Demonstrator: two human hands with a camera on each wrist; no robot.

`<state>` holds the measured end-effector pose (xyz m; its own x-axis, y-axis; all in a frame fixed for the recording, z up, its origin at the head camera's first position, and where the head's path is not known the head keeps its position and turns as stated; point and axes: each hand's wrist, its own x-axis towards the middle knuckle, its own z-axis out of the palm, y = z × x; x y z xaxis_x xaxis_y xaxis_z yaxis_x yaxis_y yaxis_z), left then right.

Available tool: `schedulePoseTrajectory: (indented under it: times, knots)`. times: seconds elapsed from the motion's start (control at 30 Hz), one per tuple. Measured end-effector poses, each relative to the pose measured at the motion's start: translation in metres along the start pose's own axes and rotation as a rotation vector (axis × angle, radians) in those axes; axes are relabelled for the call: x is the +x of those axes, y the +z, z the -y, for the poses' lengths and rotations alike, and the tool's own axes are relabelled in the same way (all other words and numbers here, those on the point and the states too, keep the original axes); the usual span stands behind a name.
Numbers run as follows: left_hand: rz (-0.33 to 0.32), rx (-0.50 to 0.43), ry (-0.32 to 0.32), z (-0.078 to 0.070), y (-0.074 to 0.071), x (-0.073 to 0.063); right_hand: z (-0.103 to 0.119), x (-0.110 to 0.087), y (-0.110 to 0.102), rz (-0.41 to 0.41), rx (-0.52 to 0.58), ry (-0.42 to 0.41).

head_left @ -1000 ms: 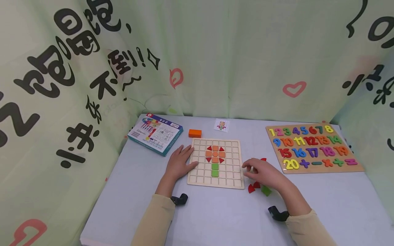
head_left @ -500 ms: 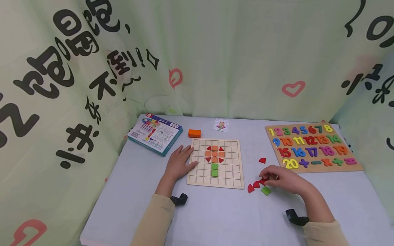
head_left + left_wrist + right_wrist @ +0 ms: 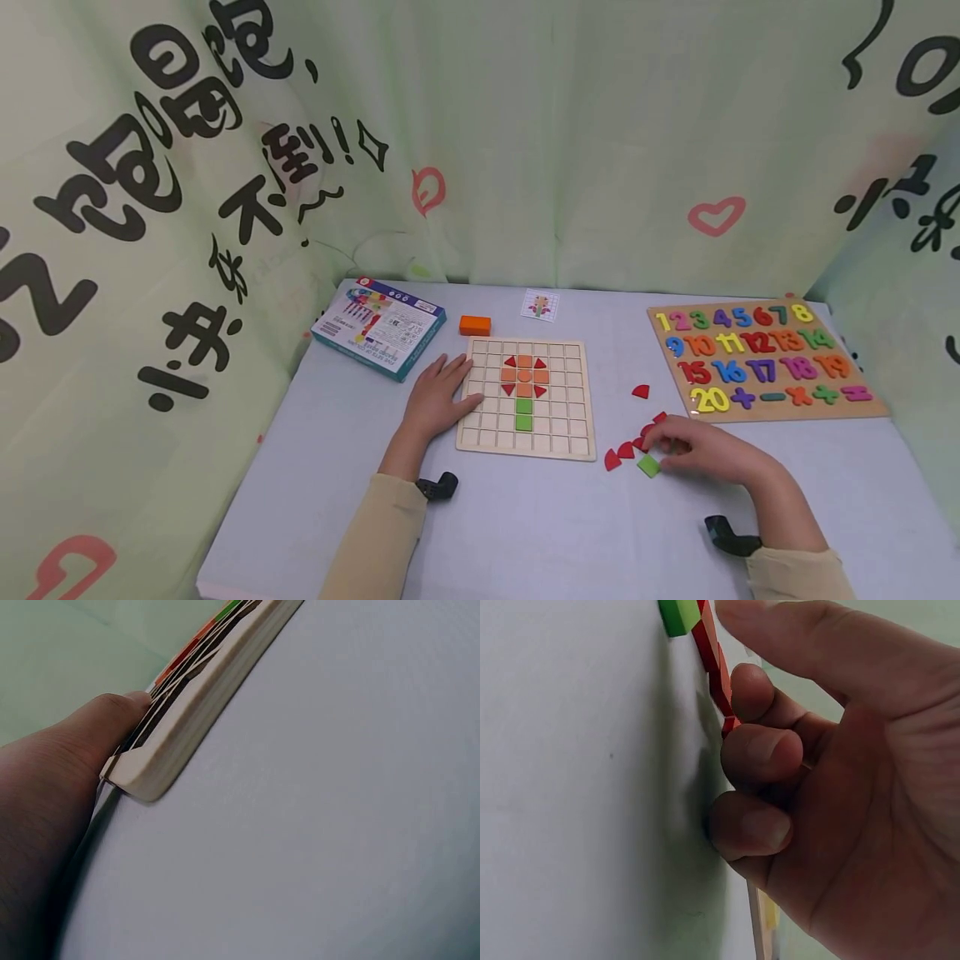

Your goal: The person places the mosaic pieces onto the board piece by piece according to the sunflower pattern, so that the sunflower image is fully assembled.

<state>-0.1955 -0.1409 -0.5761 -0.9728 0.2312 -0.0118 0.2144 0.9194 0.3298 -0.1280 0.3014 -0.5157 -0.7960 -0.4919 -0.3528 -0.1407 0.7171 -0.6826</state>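
My left hand (image 3: 435, 396) rests on the left edge of a square wooden grid board (image 3: 487, 433), its thumb on the rim in the left wrist view. Set in the board are orange squares, an orange circle (image 3: 522, 376) and red triangles in a flower shape, above two green squares (image 3: 523, 415). My right hand (image 3: 701, 446) is low over the table right of the board. Its fingertips are right at a cluster of red fan-shaped pieces (image 3: 626, 450) and a loose green square (image 3: 648, 465). In the right wrist view its fingers (image 3: 761, 754) are loosely bent, with no piece visible between them and the thumb.
A number board (image 3: 772, 367) with colourful numerals lies at the right. Behind the grid board are an orange block (image 3: 476, 325) and a small flower picture card (image 3: 540, 305). A flat box (image 3: 378, 325) lies at the back left. One red piece (image 3: 641, 391) lies apart.
My right hand has moved from the grid board's right edge rightward and nearer to me, uncovering red pieces. My left hand has stayed on the board, whose pattern looks the same.
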Motion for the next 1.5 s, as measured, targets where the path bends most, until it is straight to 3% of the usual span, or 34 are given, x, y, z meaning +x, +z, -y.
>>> schedulePoseTrajectory:
  times: [0.63,1.0,1.5]
  knots:
    - [0.005,0.005,-0.004,0.000,0.000,0.000,0.001,0.005,0.008,0.037,-0.088,0.042]
    - [0.004,0.004,0.000,0.000,-0.001,0.000,0.003,0.008,0.012,0.004,-0.116,0.117]
    - [0.007,0.006,0.003,0.002,0.000,0.000,0.004,0.006,0.015,-0.012,-0.131,0.141]
